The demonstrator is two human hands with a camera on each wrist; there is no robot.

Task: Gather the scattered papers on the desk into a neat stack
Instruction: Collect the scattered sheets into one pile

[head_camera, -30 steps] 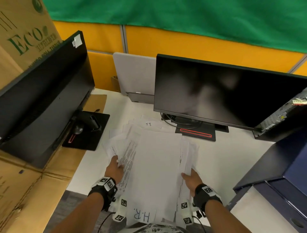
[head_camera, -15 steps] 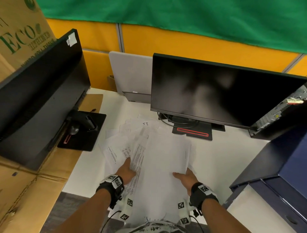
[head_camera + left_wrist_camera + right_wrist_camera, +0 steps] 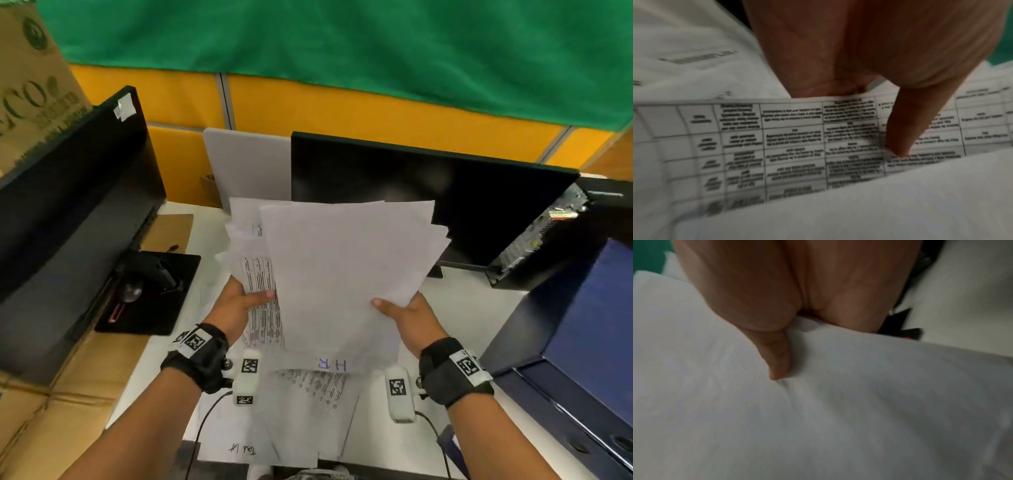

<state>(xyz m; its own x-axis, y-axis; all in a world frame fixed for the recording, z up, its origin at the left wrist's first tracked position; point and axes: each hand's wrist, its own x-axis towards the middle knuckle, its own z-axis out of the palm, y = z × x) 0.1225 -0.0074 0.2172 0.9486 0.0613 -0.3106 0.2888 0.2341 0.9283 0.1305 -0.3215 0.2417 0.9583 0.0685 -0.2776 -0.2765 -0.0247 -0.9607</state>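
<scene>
Over the white tabletop [image 3: 472, 308], your left hand [image 3: 236, 308] and right hand [image 3: 411, 317] each pinch the fanned papers [image 3: 342, 274] (edges uneven), so loose sheets could slip out.

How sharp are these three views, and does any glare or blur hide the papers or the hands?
Head view: fairly sharp, wide-angle bending at the edges, faint reflection on the monitor, papers readable as sheets. Left wrist view: soft, table print on the papers smeared, left hand fills the top. Right wrist view: blurred and dim, right hand thumb pressing blank paper.
</scene>
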